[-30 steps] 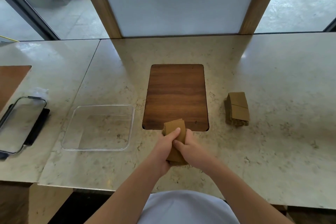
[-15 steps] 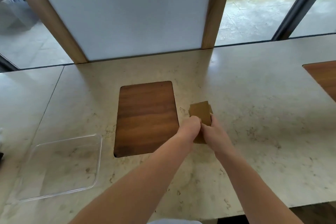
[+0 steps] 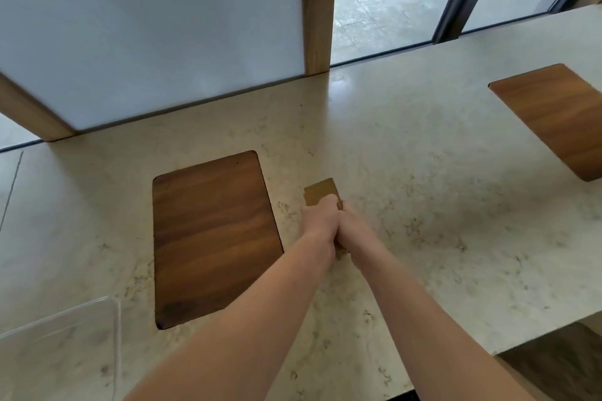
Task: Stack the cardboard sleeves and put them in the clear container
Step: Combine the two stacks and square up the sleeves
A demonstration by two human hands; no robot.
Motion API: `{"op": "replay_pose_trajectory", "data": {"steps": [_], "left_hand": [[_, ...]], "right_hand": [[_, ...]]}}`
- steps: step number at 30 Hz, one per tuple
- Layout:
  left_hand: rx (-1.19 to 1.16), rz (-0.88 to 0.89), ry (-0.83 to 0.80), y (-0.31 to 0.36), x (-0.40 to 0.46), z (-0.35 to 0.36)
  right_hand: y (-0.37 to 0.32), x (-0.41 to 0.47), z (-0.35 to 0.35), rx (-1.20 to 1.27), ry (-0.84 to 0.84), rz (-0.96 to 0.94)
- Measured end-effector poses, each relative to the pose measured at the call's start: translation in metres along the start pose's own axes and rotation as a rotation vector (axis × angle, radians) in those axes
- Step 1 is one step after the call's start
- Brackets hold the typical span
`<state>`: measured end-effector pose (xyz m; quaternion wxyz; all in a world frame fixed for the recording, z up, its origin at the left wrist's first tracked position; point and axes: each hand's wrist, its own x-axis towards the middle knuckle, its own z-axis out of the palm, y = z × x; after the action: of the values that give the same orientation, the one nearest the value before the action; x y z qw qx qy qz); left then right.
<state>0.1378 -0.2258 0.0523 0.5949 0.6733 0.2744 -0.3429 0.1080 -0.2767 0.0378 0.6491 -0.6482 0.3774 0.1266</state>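
Here the left hand [image 3: 321,218] and right hand [image 3: 353,233] meet just right of the wooden inlay [image 3: 211,234] set flush in the counter [image 3: 407,153], both with fingers clenched around one stack of cardboard sleeves [image 3: 321,192]; only the stack's far end shows past the knuckles. To the right the stone runs bare as far as a second wooden inlay [image 3: 560,117] near the frame edge, and the counter's near edge cuts in at lower right. Behind, a white panel [image 3: 146,26] and its wooden post [image 3: 317,10] close off the back edge. The clear container [image 3: 110,312] sits well apart at lower left, only one corner in view. Against half a second ago, the hands have slid slightly right of the inlay with the same stack, and the container has slipped further out of frame. Count: two hands, one visible sleeve stack, two inlays, one container
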Motion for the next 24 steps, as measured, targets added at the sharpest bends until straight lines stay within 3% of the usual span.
{"op": "replay_pose_trajectory", "data": {"steps": [5,16,24], "left_hand": [[0.078,-0.022,-0.034,-0.003,0.004,-0.003],[0.004,-0.028,-0.044,-0.009,0.006,-0.016],[-0.095,-0.084,-0.066,-0.013,0.001,-0.023]], "right_hand": [[0.021,0.027,0.007,-0.009,-0.039,0.101],[0.015,0.004,-0.011,0.007,0.073,0.071],[0.018,0.001,-0.007,0.039,0.062,0.03]]}}
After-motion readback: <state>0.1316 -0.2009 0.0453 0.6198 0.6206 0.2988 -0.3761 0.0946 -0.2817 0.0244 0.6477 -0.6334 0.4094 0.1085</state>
